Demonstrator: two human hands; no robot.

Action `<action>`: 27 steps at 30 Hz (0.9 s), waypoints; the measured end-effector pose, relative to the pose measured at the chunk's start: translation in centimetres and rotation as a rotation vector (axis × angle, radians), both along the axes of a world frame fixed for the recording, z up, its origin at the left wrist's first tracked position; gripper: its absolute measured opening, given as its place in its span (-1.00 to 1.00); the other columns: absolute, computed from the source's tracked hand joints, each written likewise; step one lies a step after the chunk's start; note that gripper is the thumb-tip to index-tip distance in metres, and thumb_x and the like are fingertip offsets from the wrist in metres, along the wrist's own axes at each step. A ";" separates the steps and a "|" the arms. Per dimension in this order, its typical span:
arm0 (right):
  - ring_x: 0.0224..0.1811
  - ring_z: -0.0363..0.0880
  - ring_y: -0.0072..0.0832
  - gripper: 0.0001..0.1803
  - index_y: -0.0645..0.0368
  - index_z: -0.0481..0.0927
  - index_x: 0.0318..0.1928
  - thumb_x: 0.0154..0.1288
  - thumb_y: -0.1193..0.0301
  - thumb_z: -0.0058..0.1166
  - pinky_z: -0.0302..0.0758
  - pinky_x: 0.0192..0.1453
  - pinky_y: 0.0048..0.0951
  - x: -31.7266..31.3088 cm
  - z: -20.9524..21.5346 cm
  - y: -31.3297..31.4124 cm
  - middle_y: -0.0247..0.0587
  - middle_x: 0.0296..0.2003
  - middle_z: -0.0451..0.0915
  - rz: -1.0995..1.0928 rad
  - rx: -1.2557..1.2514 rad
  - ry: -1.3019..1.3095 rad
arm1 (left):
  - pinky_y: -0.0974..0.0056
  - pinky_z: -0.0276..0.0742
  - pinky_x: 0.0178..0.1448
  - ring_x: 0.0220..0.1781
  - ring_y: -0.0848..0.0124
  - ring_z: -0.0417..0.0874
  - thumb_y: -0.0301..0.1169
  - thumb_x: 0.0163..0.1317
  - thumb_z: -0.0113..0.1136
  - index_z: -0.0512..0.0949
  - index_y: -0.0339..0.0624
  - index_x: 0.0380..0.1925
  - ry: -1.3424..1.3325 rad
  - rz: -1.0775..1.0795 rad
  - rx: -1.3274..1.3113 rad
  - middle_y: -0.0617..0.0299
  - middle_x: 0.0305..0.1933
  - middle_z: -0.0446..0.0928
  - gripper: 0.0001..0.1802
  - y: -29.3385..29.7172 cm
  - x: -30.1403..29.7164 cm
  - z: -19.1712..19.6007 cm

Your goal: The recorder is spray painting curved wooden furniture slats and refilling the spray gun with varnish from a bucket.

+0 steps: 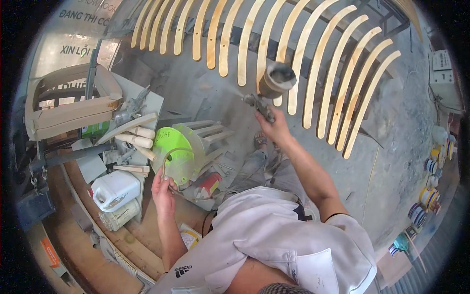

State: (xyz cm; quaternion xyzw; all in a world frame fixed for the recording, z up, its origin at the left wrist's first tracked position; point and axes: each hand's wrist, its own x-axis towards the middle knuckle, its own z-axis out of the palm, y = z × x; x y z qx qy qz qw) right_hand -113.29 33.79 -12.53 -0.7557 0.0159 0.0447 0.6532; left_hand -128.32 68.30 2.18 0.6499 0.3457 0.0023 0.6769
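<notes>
Left hand (163,188) grips a hose (169,156); right hand (275,128) clamps a cup-topped spray gun (267,93).

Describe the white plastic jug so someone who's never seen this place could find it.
Start at the long row of curved wooden slats, then drop to the cluttered bench on the person's left. The white jug lies there beyond the left hand, squarish, beside a paler round container.

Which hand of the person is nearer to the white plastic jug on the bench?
The left. The left hand is just beside the white plastic jug, holding a hose. The right hand is far off, up by the curved wooden slats, gripping the spray gun.
</notes>
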 end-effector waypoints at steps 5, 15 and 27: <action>-0.34 0.61 -0.41 -0.72 0.29 0.60 -0.07 0.28 0.37 0.18 0.50 -0.18 -0.35 9.7 0.1 -3.7 -0.01 -0.35 0.67 0.040 0.014 0.018 | 0.49 0.34 -0.38 -0.47 0.58 0.42 -0.53 0.32 0.02 0.33 -0.20 0.31 0.072 -0.038 0.034 0.35 -0.46 0.41 -0.48 -3.6 -0.8 1.8; -0.44 0.42 -0.67 -0.74 0.28 0.59 -0.17 0.32 0.32 0.20 0.41 -0.35 -0.47 27.0 0.0 -9.1 -0.38 -0.50 0.54 0.019 -0.047 -0.222 | 0.41 0.48 -0.35 -0.41 0.50 0.53 -0.55 0.33 0.05 0.25 -0.21 0.36 0.104 0.059 -0.079 0.22 -0.39 0.50 -0.43 -12.0 -3.3 6.5; -0.18 0.68 -0.11 -0.56 0.32 0.60 -0.03 0.23 0.21 0.20 0.54 -0.08 -0.25 45.8 -2.0 -14.7 0.08 -0.27 0.69 -0.243 -0.087 -0.171 | 0.25 0.62 -0.37 -0.47 0.33 0.60 -0.31 0.14 0.31 0.33 -0.31 0.21 0.190 -0.165 -0.228 0.10 -0.42 0.50 -0.34 -13.3 5.7 13.0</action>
